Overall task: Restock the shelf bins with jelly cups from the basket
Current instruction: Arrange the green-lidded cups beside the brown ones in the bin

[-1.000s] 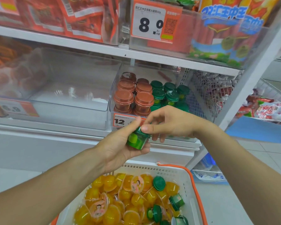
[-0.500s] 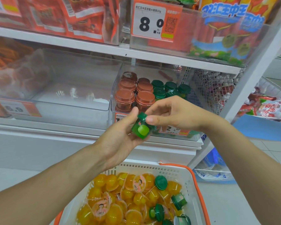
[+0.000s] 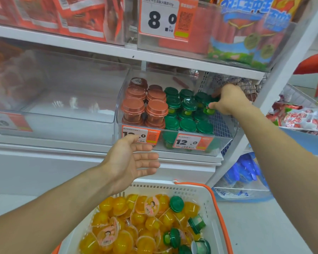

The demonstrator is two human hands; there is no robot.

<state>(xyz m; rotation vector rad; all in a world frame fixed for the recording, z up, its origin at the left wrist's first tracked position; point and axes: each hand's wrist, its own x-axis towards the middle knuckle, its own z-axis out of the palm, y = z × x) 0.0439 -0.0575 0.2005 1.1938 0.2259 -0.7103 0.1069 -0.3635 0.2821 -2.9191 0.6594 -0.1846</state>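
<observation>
Green jelly cup (image 3: pixel 209 107) pinched in our right hand (image 3: pixel 228 99) over the shelf bin (image 3: pixel 226 143); our left hand (image 3: pixel 130 158) hangs open, holding nothing, above the basket (image 3: pixel 217 213).

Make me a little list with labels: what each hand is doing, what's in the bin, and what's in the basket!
right hand: holds a green jelly cup at the right end of the clear shelf bin
left hand: open, empty, above the basket
bin: brown-lidded cups left, green-lidded cups right
basket: many yellow jelly cups, a few green ones
price tags: 12.0
</observation>
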